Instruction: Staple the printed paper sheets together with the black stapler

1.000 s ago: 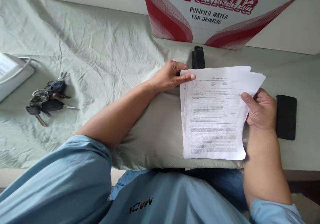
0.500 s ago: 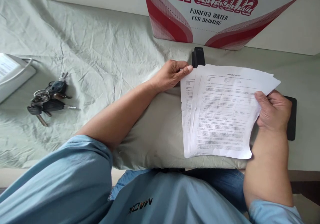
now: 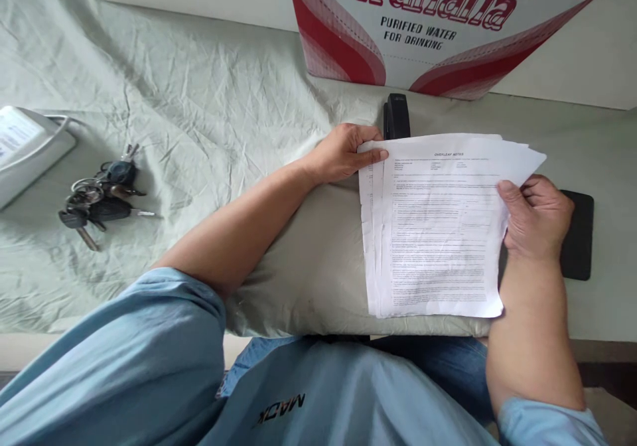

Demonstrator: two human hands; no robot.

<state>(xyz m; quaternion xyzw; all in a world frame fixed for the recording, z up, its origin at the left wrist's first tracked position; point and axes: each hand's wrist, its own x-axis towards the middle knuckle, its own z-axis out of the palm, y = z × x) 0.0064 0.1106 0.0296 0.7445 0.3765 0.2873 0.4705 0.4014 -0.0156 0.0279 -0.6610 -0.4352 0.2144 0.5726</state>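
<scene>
Several printed paper sheets [image 3: 438, 233], the top one headed "Overleaf Notes", lie loosely stacked in front of me with uneven edges. My left hand [image 3: 348, 152] pinches their upper left corner, thumb on top and fingers behind. On the other side, my right hand [image 3: 537, 217] grips the right edge, its thumb across the top sheet. The fingers under the paper are hidden. Just beyond the sheets' top edge is a black stapler [image 3: 397, 115], its near end covered by the paper. A flat black object [image 3: 578, 237] lies beside my right hand, partly hidden by it.
A Wahaha water carton [image 3: 428, 41] stands at the back. To the left, a bunch of keys [image 3: 107, 197] lies on the wrinkled pale green cloth [image 3: 209, 94]. A white device [image 3: 30, 150] with a cable sits at the far left edge.
My right hand has shifted slightly left with the sheets, and the top sheet has turned straighter, covering more of those below. My left thumb now lies over the top sheet's corner.
</scene>
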